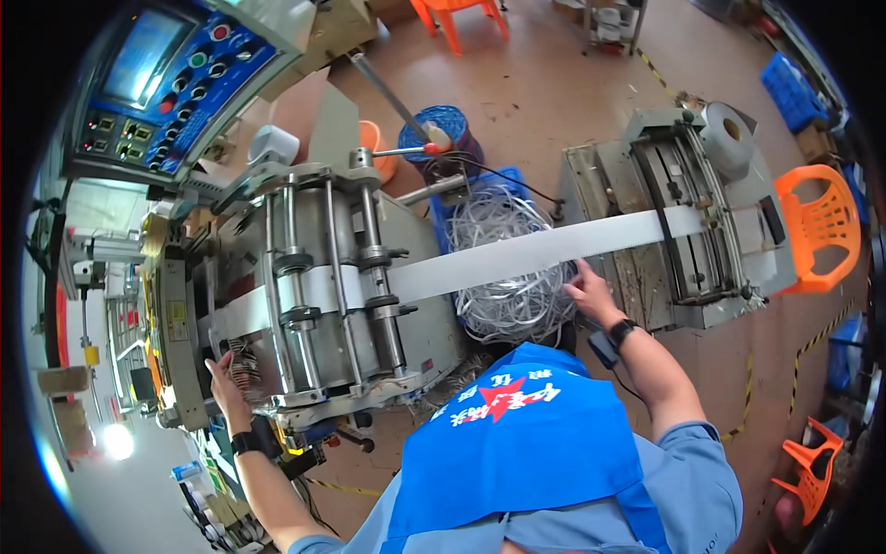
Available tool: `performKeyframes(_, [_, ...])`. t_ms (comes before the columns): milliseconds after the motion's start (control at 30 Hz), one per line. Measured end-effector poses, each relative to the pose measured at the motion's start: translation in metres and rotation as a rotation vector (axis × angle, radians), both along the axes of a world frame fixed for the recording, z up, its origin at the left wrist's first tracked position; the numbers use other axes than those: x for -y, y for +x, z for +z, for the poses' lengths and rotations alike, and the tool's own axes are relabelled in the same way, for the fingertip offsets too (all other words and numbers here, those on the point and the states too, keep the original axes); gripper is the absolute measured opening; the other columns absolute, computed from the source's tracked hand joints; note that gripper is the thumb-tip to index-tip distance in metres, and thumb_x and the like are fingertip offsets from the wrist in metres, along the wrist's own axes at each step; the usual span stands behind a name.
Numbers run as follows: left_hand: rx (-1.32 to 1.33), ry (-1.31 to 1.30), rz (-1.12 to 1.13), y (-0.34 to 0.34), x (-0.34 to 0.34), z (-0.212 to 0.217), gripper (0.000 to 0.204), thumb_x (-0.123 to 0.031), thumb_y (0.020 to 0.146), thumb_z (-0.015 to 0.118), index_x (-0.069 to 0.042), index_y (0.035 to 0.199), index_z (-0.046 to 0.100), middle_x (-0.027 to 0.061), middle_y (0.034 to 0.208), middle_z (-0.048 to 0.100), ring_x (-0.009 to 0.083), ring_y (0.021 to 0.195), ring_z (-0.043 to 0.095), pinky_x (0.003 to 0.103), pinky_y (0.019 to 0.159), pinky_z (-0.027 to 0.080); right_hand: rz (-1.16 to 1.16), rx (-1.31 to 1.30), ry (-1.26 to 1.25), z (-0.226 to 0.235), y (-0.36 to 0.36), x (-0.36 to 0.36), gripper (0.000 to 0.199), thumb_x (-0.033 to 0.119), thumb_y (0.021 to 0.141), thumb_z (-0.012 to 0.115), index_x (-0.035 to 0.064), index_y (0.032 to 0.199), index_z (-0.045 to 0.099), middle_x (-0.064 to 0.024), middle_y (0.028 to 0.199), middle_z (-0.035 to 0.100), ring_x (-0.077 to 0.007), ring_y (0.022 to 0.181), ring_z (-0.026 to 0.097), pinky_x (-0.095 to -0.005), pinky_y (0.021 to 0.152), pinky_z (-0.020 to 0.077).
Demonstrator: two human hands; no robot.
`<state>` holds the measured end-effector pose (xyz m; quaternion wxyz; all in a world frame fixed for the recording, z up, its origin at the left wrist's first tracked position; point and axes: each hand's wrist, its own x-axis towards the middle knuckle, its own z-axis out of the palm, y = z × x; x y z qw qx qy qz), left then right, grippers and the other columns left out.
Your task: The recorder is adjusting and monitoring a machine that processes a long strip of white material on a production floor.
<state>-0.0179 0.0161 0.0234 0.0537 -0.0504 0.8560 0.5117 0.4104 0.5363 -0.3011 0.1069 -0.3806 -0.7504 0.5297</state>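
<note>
At the near left corner of the roller machine (pixel 340 212), the left hand (pixel 229 395) is held with fingers slightly apart, contact unclear. To the machine's right, the right hand (pixel 595 295), index finger extended and others curled, is held at the near edge of the white strip (pixel 498 261), which is threaded through the machine and stretched rightward from it above tangled silvery trimmings (pixel 503 314). Beyond the machine, an orange seat (pixel 457 5) is placed.

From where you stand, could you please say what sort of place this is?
Probably a factory workshop: a blue control panel, a white band running through a roller machine, and a heap of thin strips.
</note>
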Motion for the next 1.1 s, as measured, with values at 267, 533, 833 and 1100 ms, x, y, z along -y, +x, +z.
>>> performKeyframes(267, [-0.107, -0.163, -0.028, -0.017, 0.015, -0.023, 0.051, -0.05, 0.1, 0.043, -0.004, 0.11, 0.064, 0.0018, 0.078, 0.063, 0.008, 0.056, 0.053, 0.022, 0.052, 0.043, -0.03, -0.071, 0.233, -0.036, -0.065, 0.032, 0.023, 0.023, 0.088, 0.064, 0.0023, 0.098, 0.065, -0.0164, 0.076, 0.066, -0.0311, 0.069, 0.065, -0.0388, 0.066, 0.0519])
performKeyframes(533, [0.007, -0.172, 0.012, 0.016, -0.016, 0.01, 0.05, -0.055, 0.097, 0.045, -0.009, 0.112, 0.056, 0.003, 0.072, 0.06, 0.0096, 0.054, 0.054, 0.023, 0.049, 0.043, -0.165, 0.067, 0.179, -0.071, -0.098, 0.062, 0.029, 0.023, 0.092, 0.055, 0.0018, 0.075, 0.064, -0.0167, 0.08, 0.067, -0.0342, 0.072, 0.065, -0.0416, 0.067, 0.0511])
performKeyframes(833, [0.09, -0.147, 0.066, 0.015, 0.002, 0.0, 0.054, -0.057, 0.095, 0.048, -0.009, 0.119, 0.05, 0.0024, 0.069, 0.055, 0.009, 0.052, 0.05, 0.023, 0.046, 0.038, -0.497, -0.017, -0.01, -0.122, -0.08, 0.051, 0.028, 0.029, 0.092, 0.057, 0.0013, 0.096, 0.063, -0.0165, 0.08, 0.068, -0.0329, 0.077, 0.067, -0.0433, 0.07, 0.0512])
performKeyframes(1100, [-0.489, -0.314, -0.426, 0.035, -0.078, 0.092, 0.033, -0.023, 0.098, 0.058, -0.001, 0.122, 0.053, 0.0, 0.085, 0.056, 0.0075, 0.082, 0.052, 0.021, 0.07, 0.042, -0.522, -0.57, -1.298, -0.027, -0.042, 0.039, 0.027, 0.031, 0.094, 0.054, 0.006, 0.095, 0.065, -0.0079, 0.084, 0.069, -0.0201, 0.075, 0.065, -0.0327, 0.067, 0.0505])
